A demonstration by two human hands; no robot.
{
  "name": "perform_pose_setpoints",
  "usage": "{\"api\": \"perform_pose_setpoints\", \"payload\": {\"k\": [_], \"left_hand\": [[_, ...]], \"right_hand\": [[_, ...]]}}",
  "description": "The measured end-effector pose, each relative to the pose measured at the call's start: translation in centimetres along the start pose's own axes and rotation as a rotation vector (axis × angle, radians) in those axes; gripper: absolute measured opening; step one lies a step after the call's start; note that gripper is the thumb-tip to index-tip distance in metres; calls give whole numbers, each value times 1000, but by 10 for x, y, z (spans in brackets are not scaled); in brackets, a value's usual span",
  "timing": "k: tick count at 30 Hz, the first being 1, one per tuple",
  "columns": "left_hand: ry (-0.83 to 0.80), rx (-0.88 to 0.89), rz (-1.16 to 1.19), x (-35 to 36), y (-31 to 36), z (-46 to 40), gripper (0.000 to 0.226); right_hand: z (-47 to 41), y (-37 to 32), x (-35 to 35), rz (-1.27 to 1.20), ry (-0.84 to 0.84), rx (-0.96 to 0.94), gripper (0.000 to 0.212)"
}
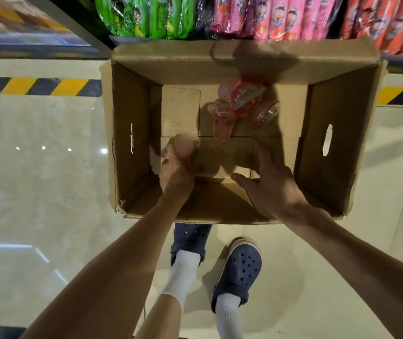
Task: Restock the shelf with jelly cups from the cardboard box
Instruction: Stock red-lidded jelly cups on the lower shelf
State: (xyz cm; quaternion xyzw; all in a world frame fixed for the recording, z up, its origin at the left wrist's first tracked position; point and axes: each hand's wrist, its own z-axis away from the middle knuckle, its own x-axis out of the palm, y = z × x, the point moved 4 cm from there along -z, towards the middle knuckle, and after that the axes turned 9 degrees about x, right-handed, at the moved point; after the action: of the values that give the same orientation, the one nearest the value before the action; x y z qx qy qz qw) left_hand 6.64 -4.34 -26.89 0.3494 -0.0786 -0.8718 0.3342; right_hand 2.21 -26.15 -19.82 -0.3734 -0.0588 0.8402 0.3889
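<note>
Glossy pale floor tiles [36, 167] under cardboard box [220, 55]; left hand [178, 167] grips jelly cup [183, 146]; right hand [271, 182] spread.

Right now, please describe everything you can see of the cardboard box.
The cardboard box is brown, open-topped, and stands on the pale floor below the shelf. Each side wall has a slot handle. Its near-left corner looks torn. A few pink jelly cups lie inside. Both hands reach in; the left hand grips one cup.
</note>
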Motion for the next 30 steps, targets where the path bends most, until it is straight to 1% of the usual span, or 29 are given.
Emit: {"api": "perform_pose_setpoints", "payload": {"k": [3,5,8,9,12,14,17,22,24,27,30], "left_hand": [[54,-4,26,2,-1,-6,67],[53,25,20,0,-4,-4,67],[64,157,12,-11,-4,3,70],[71,204,15,-15,-3,6,70],[82,280,65,-31,1,11,70],[90,314,83,-40,3,12,72],[101,345,108,-51,2,10,76],[122,386,134,-58,-6,1,77],[128,391,167,-60,-9,-1,74],[125,392,206,-62,-10,-2,66],[124,375,218,-66,-12,-3,67]], "right_hand": [[-3,3,3,15,11,-14,92],[-6,4,5,-15,7,-25,93],[-17,2,8,-159,-39,66,102],[-20,-1,10,-197,-54,100,99],[-35,-16,16,-381,-67,116,77],[-52,-27,22,-388,-58,149,73],[-83,-40,38,-447,20,233,81],[-135,-38,64,-503,125,357,84],[-149,-33,69,-524,121,394,77],[-144,-38,65,-609,125,453,60],[-138,-39,64,-626,154,469,64]]}}
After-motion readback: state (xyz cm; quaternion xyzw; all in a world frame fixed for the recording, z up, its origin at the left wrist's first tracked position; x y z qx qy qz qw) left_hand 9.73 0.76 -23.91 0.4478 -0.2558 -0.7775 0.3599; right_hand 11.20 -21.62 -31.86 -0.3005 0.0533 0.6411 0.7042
